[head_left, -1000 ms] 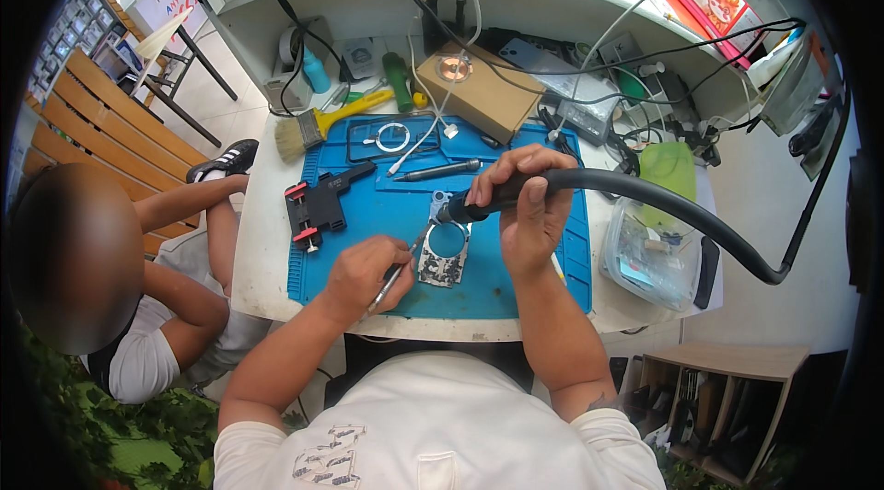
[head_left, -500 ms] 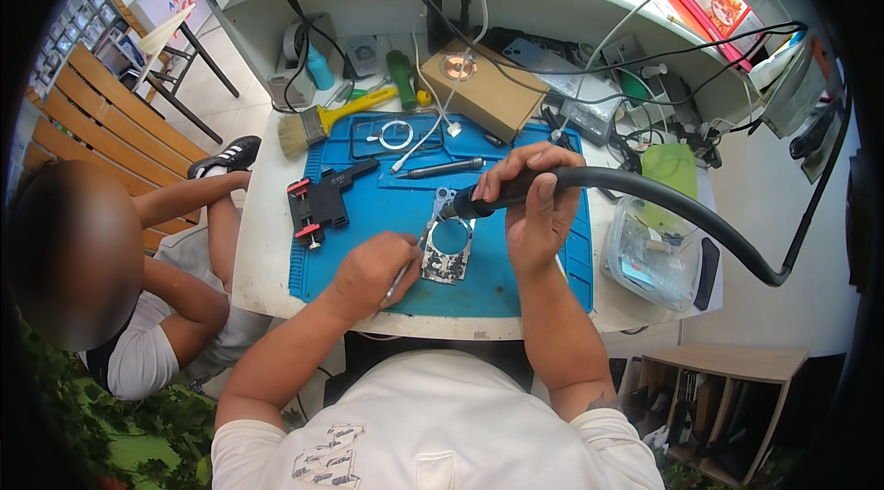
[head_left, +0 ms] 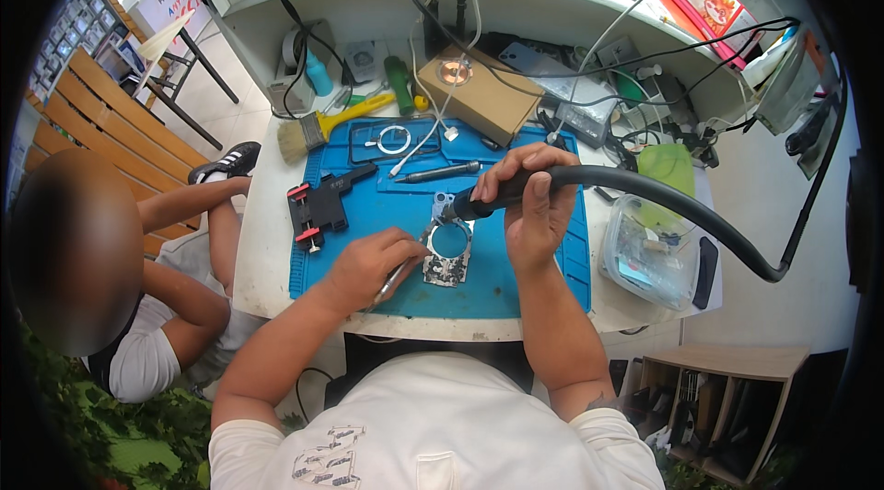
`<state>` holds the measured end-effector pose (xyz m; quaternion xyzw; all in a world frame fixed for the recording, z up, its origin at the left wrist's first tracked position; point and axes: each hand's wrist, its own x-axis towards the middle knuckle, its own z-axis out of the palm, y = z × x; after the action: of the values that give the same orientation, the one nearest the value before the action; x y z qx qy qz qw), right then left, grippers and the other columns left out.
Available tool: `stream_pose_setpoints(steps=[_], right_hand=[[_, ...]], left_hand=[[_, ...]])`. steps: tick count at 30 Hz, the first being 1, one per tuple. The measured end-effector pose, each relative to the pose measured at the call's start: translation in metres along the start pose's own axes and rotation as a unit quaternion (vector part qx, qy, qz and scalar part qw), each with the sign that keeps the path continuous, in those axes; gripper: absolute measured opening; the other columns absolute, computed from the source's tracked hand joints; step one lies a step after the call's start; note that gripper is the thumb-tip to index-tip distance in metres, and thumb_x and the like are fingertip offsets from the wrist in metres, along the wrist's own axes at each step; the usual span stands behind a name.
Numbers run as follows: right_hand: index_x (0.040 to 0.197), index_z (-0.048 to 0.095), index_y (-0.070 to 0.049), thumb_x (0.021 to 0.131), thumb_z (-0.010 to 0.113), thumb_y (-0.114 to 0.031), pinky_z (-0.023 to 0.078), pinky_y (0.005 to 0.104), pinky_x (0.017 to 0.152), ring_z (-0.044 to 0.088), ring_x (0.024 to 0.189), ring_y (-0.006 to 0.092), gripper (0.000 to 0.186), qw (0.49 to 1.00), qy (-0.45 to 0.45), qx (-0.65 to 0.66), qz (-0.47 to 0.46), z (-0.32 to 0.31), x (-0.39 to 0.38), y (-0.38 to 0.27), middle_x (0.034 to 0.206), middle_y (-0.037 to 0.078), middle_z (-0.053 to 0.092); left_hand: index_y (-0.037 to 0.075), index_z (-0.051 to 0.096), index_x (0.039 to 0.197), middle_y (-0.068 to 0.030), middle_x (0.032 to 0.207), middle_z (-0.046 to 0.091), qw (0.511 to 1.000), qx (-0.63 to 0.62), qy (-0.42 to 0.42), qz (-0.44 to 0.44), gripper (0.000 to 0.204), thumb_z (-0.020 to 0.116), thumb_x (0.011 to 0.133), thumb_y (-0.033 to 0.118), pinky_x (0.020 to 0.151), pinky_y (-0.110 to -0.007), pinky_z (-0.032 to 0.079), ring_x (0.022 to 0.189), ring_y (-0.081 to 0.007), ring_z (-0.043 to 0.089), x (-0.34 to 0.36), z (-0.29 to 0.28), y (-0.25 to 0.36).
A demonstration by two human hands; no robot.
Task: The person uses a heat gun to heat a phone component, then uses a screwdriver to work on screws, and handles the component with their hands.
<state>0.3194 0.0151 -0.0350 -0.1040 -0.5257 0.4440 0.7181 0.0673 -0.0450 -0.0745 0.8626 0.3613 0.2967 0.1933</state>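
Note:
My left hand [head_left: 373,267] grips a thin metal tool [head_left: 390,282], its tip up at the upper left part of a metal phone frame [head_left: 446,271], which has a large round opening and dark, mottled patches. My right hand [head_left: 534,204] is wrapped round the black handpiece [head_left: 477,204] of a thick hose, its nozzle over the frame's top, close to the tool's tip; where they meet is too small to make out. The frame lies on a blue silicone mat [head_left: 497,297]. A black clamp [head_left: 318,209] with red parts is left of it, and a pen-like black tool [head_left: 435,173] lies above.
A brush [head_left: 313,131], a cardboard box [head_left: 488,103] and tangled cables crowd the desk's back. A clear container [head_left: 649,260] is on the right. The hose [head_left: 700,214] arches to the right. A seated person [head_left: 157,287] is close at left, beside a wooden bench [head_left: 101,112].
My left hand has moved slightly right and up with the thin tool, closer to the frame. My right hand has shifted only slightly.

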Motion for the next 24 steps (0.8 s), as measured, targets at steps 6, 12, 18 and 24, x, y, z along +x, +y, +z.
stream_pose_setpoints(steps=[6,12,18,24], right_hand=[[0.130,0.049,-0.008,0.120,0.061,-0.029,0.063,0.0412,0.079,0.069,0.085,0.0201,0.027,1.000,-0.003,-0.008,-0.003,0.001,0.000,-0.001,0.112,0.012,0.060],[0.130,0.049,-0.008,0.120,0.061,-0.028,0.062,0.0410,0.079,0.069,0.086,0.0199,0.026,1.000,-0.005,-0.011,-0.007,0.001,-0.001,-0.001,0.113,0.013,0.060],[0.130,0.049,-0.008,0.120,0.061,-0.027,0.062,0.0411,0.080,0.069,0.086,0.0200,0.025,1.000,-0.010,-0.015,-0.005,0.002,-0.001,0.000,0.113,0.013,0.060],[0.131,0.049,-0.010,0.122,0.056,-0.035,0.063,0.0459,0.078,0.070,0.085,0.0245,0.027,0.998,-0.035,-0.048,0.000,-0.003,-0.001,-0.001,0.113,0.014,0.059]], left_hand=[[0.006,0.080,0.129,-0.0139,0.116,0.080,0.988,-0.092,-0.110,-0.051,0.038,0.075,0.093,-0.004,0.083,-0.040,0.064,0.096,-0.0339,0.079,0.011,-0.025,-0.009],[0.000,0.079,0.131,-0.0161,0.106,0.082,0.978,-0.105,-0.098,-0.150,0.033,0.078,0.098,0.005,0.081,-0.037,0.062,0.089,-0.0269,0.079,0.021,-0.028,-0.001],[0.000,0.084,0.116,-0.0174,0.100,0.083,0.958,-0.074,-0.048,-0.273,0.019,0.079,0.100,0.009,0.079,-0.040,0.063,0.085,-0.0295,0.080,0.026,-0.022,0.026],[0.000,0.084,0.111,-0.0205,0.101,0.080,0.982,0.037,0.009,-0.184,0.018,0.080,0.097,0.011,0.079,-0.046,0.063,0.087,-0.0407,0.078,0.019,0.004,0.026]])
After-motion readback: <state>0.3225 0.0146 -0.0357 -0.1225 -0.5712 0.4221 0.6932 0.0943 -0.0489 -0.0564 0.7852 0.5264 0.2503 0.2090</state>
